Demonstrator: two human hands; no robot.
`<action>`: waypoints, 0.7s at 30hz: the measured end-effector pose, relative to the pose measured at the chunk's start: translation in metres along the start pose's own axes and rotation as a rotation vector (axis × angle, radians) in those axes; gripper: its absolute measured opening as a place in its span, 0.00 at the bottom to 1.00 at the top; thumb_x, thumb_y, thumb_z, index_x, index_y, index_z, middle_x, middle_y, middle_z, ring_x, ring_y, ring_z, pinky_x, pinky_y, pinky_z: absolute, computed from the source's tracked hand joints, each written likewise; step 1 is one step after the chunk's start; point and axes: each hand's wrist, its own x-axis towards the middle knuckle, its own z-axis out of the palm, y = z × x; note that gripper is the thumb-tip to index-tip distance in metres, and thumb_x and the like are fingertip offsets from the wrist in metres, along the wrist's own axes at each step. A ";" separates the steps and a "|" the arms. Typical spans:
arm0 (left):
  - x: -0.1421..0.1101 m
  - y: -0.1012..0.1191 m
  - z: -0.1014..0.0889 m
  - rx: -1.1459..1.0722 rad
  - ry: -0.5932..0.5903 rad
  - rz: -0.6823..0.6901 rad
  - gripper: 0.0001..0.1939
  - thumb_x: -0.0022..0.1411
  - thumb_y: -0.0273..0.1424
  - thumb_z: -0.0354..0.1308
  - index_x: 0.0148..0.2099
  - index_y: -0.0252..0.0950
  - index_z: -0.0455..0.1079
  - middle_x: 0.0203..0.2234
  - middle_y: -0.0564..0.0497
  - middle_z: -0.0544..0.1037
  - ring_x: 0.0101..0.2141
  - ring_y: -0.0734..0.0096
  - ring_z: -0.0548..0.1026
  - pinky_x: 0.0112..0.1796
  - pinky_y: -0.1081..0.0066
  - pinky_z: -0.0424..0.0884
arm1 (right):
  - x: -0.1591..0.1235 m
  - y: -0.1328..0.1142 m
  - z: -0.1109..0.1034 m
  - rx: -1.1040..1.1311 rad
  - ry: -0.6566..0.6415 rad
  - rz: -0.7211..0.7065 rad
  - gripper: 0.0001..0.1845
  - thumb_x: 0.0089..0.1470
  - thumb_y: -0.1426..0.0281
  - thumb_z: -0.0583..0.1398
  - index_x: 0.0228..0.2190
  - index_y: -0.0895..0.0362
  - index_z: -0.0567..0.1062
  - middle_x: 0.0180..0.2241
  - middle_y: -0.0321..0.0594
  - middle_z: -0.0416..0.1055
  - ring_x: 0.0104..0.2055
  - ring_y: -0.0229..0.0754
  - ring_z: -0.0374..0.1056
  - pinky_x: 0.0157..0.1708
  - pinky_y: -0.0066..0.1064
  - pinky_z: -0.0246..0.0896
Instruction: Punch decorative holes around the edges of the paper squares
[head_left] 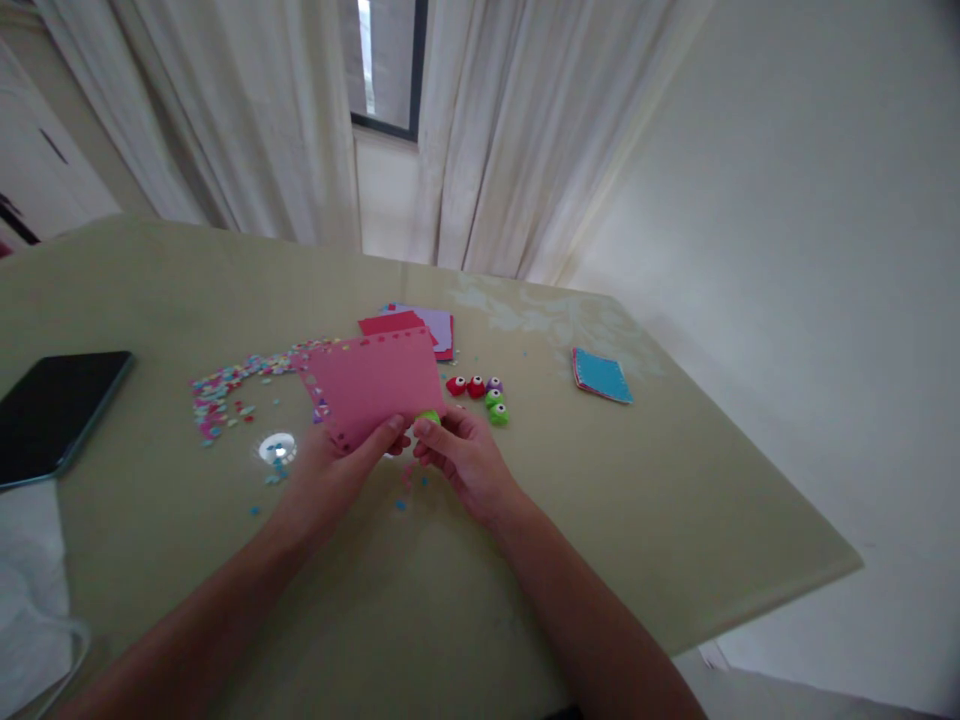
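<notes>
My left hand [358,462] grips the lower edge of a pink sheet of card [375,380], its thumb lying on top. Small cut-out shapes run along the card's top and left edges. At the lower right corner, my right hand [469,455] pinches a small green craft punch [427,416] between thumb and fingers against the card. Most of that punch is hidden by the fingers. Just beyond the right hand sit several googly-eyed punches: red ones [475,386], a purple one [494,384] and green ones [498,412].
Paper confetti [217,395] lies scattered left of the card. Coloured card sheets [435,325] are stacked behind it. A blue-topped card stack [602,376] lies right. A dark tablet [64,410] and a white face mask [34,600] lie left on the greenish table [660,500].
</notes>
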 end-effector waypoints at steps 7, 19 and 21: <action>0.000 0.003 0.002 -0.031 -0.012 -0.015 0.15 0.57 0.46 0.68 0.31 0.39 0.81 0.25 0.49 0.84 0.28 0.59 0.82 0.32 0.65 0.78 | 0.000 0.000 0.001 0.014 0.018 0.032 0.27 0.37 0.51 0.80 0.30 0.57 0.80 0.26 0.33 0.74 0.25 0.33 0.67 0.27 0.26 0.65; 0.001 0.003 0.001 -0.024 -0.052 -0.011 0.15 0.59 0.46 0.68 0.32 0.39 0.82 0.28 0.49 0.85 0.30 0.59 0.82 0.33 0.65 0.77 | 0.000 0.002 0.000 -0.020 0.053 0.024 0.27 0.38 0.49 0.79 0.27 0.57 0.79 0.25 0.33 0.72 0.23 0.31 0.60 0.22 0.25 0.55; 0.000 0.004 0.002 -0.025 -0.047 -0.024 0.16 0.58 0.47 0.68 0.32 0.39 0.82 0.28 0.49 0.85 0.30 0.58 0.82 0.33 0.65 0.78 | 0.000 0.002 0.001 -0.001 0.066 0.032 0.28 0.37 0.49 0.79 0.27 0.57 0.79 0.25 0.32 0.72 0.22 0.31 0.58 0.21 0.25 0.55</action>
